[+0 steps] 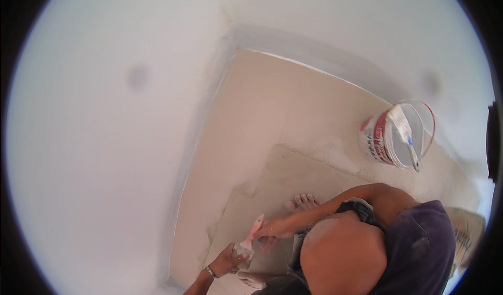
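Note:
Low in the view, a paintbrush with a pinkish-red handle and a pale, worn head slants between my hands. My left hand, with a bracelet at its wrist, closes round the bristle end. My right hand reaches across from the right, past my bent knee, and its thumb side grips the handle. Some of its fingers hang below and are partly hidden. My bare foot rests on the floor just beyond the right forearm.
A white and red bucket with a raised handle stands at the right, a second, wider brush lying across its rim. White walls meet the beige floor in a corner, edged by a grey band. Something pale and crumpled lies behind my leg.

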The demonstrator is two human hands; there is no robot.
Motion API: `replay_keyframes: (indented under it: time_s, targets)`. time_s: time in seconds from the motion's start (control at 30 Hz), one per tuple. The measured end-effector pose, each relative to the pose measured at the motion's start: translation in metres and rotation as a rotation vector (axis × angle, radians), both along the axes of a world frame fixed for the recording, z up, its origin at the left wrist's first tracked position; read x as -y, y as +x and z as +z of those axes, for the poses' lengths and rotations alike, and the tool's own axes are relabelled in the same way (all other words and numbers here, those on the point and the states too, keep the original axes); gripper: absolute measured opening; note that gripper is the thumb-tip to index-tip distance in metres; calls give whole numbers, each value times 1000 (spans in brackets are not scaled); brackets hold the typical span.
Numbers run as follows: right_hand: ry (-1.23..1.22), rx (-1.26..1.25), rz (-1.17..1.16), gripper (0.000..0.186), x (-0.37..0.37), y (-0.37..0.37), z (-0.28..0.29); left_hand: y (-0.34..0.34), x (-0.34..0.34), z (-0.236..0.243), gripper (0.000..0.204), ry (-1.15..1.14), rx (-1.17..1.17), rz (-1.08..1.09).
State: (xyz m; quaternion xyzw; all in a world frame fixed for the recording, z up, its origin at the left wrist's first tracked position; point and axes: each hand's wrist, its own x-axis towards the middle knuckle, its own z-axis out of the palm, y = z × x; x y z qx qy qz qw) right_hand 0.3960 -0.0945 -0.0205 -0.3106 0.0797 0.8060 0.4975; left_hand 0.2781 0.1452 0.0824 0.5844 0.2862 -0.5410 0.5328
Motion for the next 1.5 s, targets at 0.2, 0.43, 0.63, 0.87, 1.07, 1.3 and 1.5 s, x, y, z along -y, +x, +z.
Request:
replay_keyframes:
  time_s: [0.2,0.43,0.63,0.87,1.07,1.3,1.5]
  targets:
    - [271,1079,159,48,46,73,61,15,-13,4,62,133,138,-258]
    - [26,1381,-173,40,221,171,239,-60,-94,-47,47,107,174,-654]
    - [-1217,1662,230,29,378,139,286,-159,-170,-107,35,240,15,-866]
    - [-1206,1492,376,43,385,143,222,-141,-168,-66,49,545,121,-835]
    - [-1135,1713,395,31,403,143,223,-51,-65,5,48,586,233,-550]
    - [-1339,1702,440,18,397,175,306,5,-31,56,46,403,167,-182]
    - [-1294,1400,573,20,373,218,315,63,8,95,53,346,251,-251]
